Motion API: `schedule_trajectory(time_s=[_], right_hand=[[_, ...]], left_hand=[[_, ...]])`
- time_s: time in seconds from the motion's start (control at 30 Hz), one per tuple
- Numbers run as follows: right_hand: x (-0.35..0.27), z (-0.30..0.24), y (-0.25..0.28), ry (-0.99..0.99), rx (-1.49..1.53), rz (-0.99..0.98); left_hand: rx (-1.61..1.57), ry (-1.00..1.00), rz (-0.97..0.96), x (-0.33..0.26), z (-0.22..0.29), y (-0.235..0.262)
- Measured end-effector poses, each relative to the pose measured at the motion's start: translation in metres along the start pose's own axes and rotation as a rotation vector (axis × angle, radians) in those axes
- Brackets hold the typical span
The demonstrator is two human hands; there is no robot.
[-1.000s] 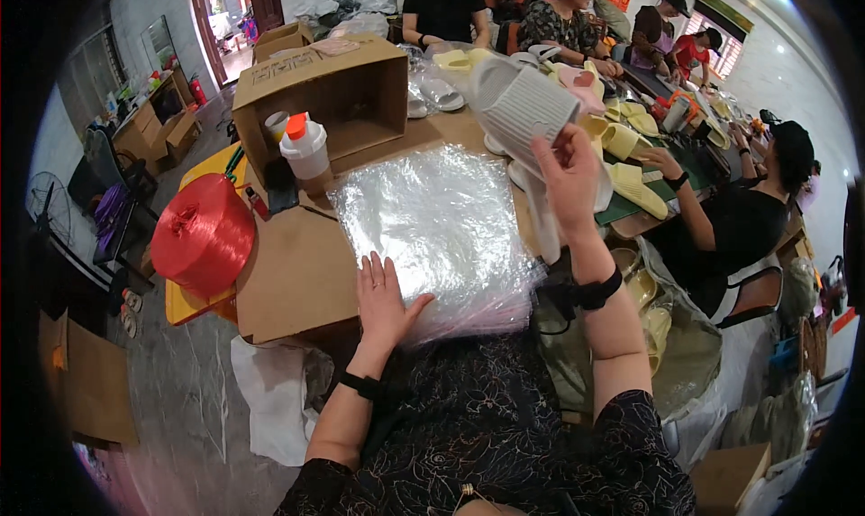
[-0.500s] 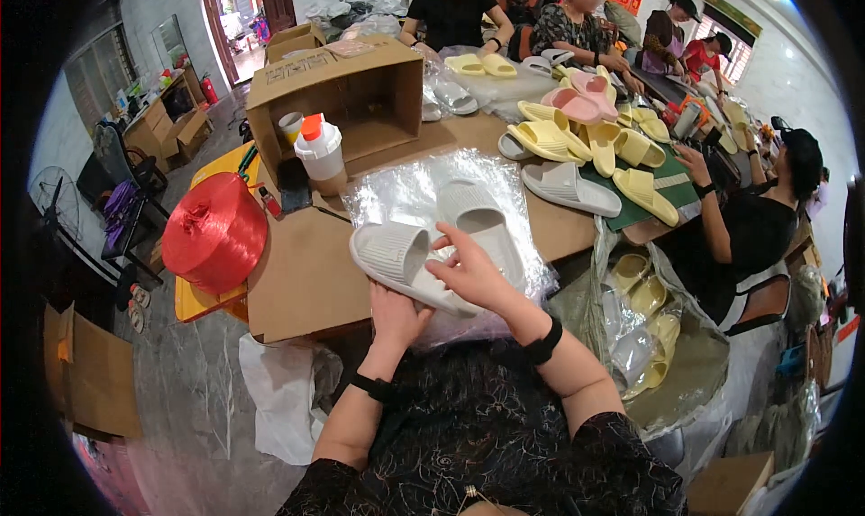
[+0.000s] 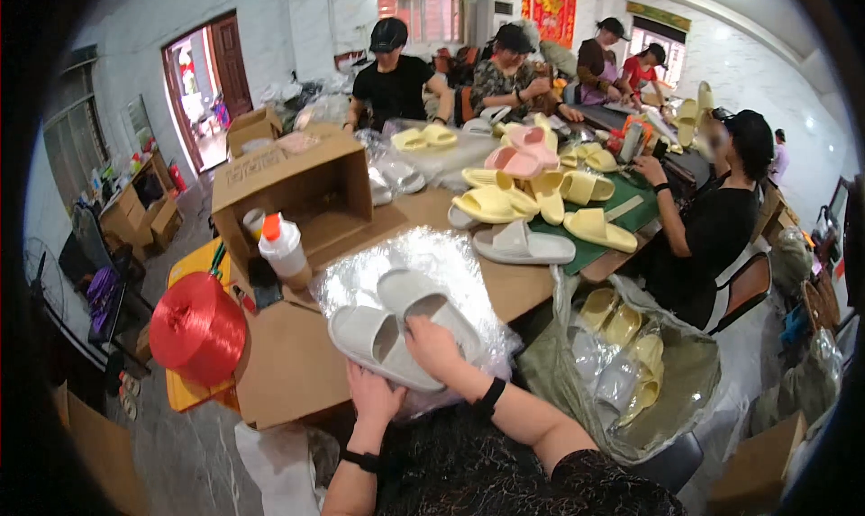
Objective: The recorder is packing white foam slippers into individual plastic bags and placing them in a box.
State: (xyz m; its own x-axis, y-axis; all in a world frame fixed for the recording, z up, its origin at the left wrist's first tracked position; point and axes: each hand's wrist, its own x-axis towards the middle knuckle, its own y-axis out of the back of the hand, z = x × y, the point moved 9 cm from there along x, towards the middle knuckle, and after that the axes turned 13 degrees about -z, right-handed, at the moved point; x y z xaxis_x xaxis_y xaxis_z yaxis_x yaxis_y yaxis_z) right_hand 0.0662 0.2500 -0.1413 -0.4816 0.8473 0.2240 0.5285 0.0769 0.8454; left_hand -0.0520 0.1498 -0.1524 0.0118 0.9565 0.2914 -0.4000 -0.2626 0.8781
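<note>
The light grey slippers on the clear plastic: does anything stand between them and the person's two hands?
Nothing visible does. The left hand meets the near edge of the left slipper, and the right hand is over the slippers; what exactly it touches is unclear. The clear plastic lies underneath.

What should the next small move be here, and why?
Probably, the right hand should nudge the two grey slippers snugly together: they lie side by side on the clear plastic, the right hand is at them, and the left hand is at the nearer one's edge.
</note>
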Motion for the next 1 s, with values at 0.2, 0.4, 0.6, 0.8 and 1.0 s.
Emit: schedule_trajectory(time_s=[0.2, 0.4, 0.6, 0.8, 1.0], right_hand=[[-0.009, -0.009, 0.013, -0.027, -0.036, -0.059], [-0.003, 0.014, 0.015, -0.045, 0.201, -0.04], [-0.008, 0.016, 0.017, -0.072, 0.229, 0.026], [-0.012, 0.015, 0.019, -0.033, 0.208, 0.098], [-0.013, 0.013, 0.018, -0.073, 0.207, 0.063]], left_hand=[[0.015, -0.01, -0.072, -0.001, -0.003, -0.006], [0.03, -0.003, -0.039, 0.003, 0.003, 0.0], [0.028, -0.016, 0.019, 0.001, 0.006, 0.005], [0.007, -0.042, 0.009, 0.003, 0.006, 0.004], [0.044, -0.008, -0.008, 0.0, 0.003, 0.001]])
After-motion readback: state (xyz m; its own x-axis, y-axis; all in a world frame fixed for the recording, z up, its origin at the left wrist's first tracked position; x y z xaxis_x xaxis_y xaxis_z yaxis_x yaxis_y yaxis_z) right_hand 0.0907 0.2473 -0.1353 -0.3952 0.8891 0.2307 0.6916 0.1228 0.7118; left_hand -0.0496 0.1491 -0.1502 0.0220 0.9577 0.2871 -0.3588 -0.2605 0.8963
